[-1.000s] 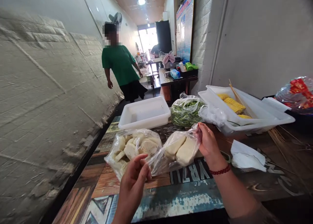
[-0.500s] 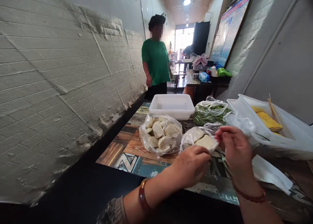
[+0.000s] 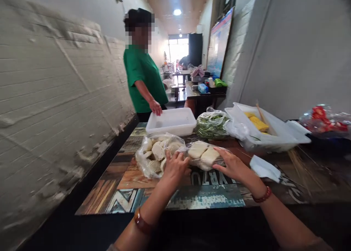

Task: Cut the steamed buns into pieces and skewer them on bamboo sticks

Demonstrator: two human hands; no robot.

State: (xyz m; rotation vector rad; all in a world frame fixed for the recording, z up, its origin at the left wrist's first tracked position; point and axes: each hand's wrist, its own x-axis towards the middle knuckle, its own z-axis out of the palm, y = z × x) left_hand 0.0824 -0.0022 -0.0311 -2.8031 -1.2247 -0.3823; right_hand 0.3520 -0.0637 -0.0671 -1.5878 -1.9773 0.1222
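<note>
On my feed, a clear bag of pale blocks [image 3: 204, 155] lies on the patterned counter [image 3: 130, 179] at the middle of the frame, just below center. I see two blocks side by side in it, so the bag's long axis runs across the frame, dipping slightly toward the right.

It lies between the wearer's hands. The right hand [image 3: 233, 167] is nearer: it reaches in from the lower right, fingers extended and thumb held apart, with the fingertips at the bag's right end. From the right hand, the blocks lie to the left.

The left hand [image 3: 175, 168] rests at the bag's other side, palm down with its fingers slightly curved, over the right edge of a clear bag of pale, rounded chunks [image 3: 156, 156]. I cannot tell whether it pinches any plastic.

Behind these bags is a white tub [image 3: 171, 128], and a co-worker's hand [image 3: 155, 107], below a green sleeve, is at its far left rim. Right of the tub I make out a bag of greens [image 3: 211, 126], then a white bin [image 3: 276, 143] with yellow corn [image 3: 257, 123], toward the right of the frame.
</note>
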